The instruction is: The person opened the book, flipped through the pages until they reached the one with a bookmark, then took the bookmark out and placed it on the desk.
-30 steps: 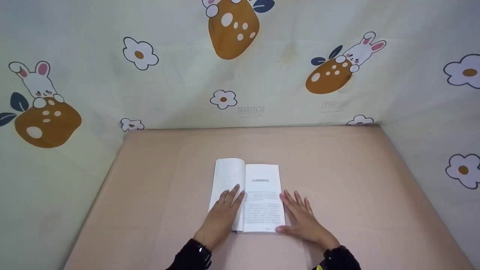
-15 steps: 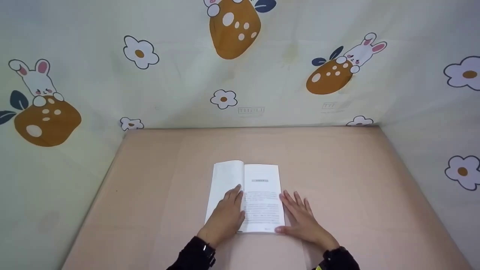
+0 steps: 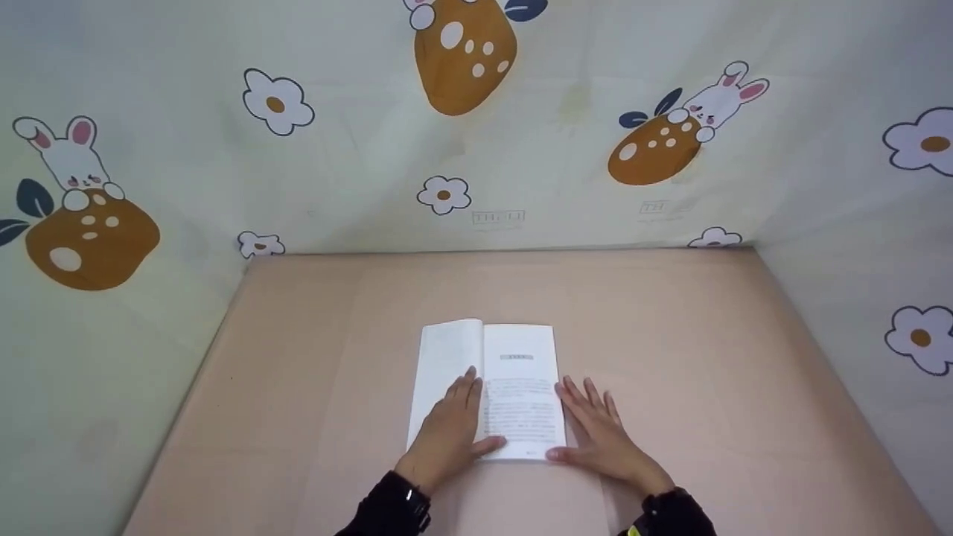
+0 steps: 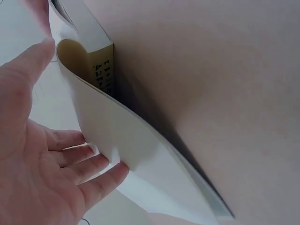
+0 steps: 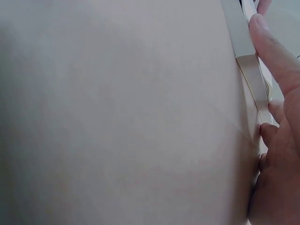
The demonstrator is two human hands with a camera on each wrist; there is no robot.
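A thick paperback book (image 3: 525,394) lies spread on the table, its right page carrying a short heading and lines of print. My left hand (image 3: 445,435) rests with extended fingers on the left page along the inner fold, and its thumb touches the lower part of the right page. In the left wrist view, the left-side leaves (image 4: 112,126) arch up from the spine, with the fingertips against them. My right hand (image 3: 603,439) lies against the book's right edge, fingers spread and thumb on the lower right corner. The right wrist view shows the thick page block (image 5: 241,40) beside that thumb.
The table (image 3: 298,387) has a smooth pinkish-tan cover. Pale fabric walls (image 3: 357,149) printed with rabbits, flowers and brown fruit shapes enclose it at the back and on both sides.
My left hand has shifted slightly and pressed in along the fold, and its thumb has come out onto the right page. The left page has tilted outward a little. My right hand stays put.
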